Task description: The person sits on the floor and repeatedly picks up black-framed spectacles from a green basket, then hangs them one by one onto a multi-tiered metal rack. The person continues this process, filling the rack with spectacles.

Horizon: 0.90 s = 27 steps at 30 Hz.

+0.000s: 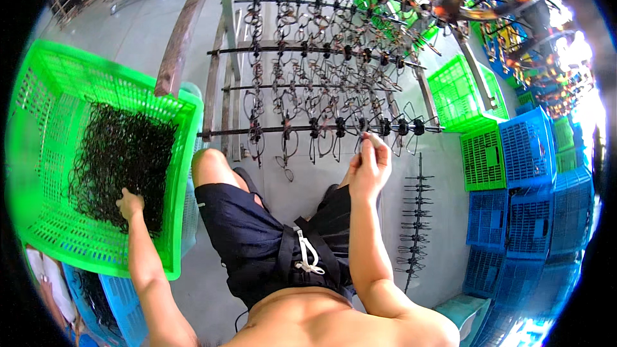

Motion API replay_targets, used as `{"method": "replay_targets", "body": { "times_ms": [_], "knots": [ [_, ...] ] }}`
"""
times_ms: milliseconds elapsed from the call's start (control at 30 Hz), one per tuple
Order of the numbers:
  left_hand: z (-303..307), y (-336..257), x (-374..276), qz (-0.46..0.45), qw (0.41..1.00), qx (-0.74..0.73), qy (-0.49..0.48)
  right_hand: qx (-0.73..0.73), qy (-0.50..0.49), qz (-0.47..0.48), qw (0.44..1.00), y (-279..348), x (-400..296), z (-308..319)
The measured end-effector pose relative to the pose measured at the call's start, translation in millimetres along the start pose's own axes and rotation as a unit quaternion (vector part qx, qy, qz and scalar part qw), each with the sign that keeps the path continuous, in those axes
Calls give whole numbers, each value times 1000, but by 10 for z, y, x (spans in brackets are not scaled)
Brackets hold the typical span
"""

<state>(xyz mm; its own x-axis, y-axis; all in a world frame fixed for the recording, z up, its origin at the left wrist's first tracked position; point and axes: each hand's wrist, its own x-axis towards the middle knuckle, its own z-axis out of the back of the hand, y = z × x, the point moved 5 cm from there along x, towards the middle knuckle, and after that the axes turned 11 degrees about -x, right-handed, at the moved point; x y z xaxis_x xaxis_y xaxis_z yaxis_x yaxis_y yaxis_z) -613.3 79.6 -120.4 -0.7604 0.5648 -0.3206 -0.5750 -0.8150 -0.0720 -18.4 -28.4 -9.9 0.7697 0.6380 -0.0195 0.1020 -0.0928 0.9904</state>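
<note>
My left hand (130,204) reaches into a large green plastic crate (190,178) on my left. Its fingers touch a heap of dark, thin eyeglass frames (130,154); whether they grip one is hidden. In front of my knees, a black rod (221,132) with black clips along it spans a wooden rack. Eyeglass frames (325,142) hang from the clips. At the right part of this rod, my right hand (371,166) pinches a thin eyeglass frame (362,125) between thumb and fingers, close beside a clip.
Further rods (308,51) loaded with eyeglass frames stand behind the front one. A bare clip rod (417,221) lies on the grey floor to my right. Blue crates (528,147) and green crates (483,158) are stacked beyond it. A wooden beam end (167,84) juts over the left crate's rim.
</note>
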Motion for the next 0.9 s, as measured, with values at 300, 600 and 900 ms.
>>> {"method": "replay_targets", "body": {
  "times_ms": [300,600,900],
  "knots": [
    [944,-167,-124,-192,969,-84,-131,-155,-53,-38,986,-82,215,-91],
    [-4,-226,-936,-114,709,-653,241,-187,-13,-69,980,-48,313,-149],
    [-51,-257,-1309,-174,549,-788,217,-128,-57,9,990,-320,309,-127]
  ]
}}
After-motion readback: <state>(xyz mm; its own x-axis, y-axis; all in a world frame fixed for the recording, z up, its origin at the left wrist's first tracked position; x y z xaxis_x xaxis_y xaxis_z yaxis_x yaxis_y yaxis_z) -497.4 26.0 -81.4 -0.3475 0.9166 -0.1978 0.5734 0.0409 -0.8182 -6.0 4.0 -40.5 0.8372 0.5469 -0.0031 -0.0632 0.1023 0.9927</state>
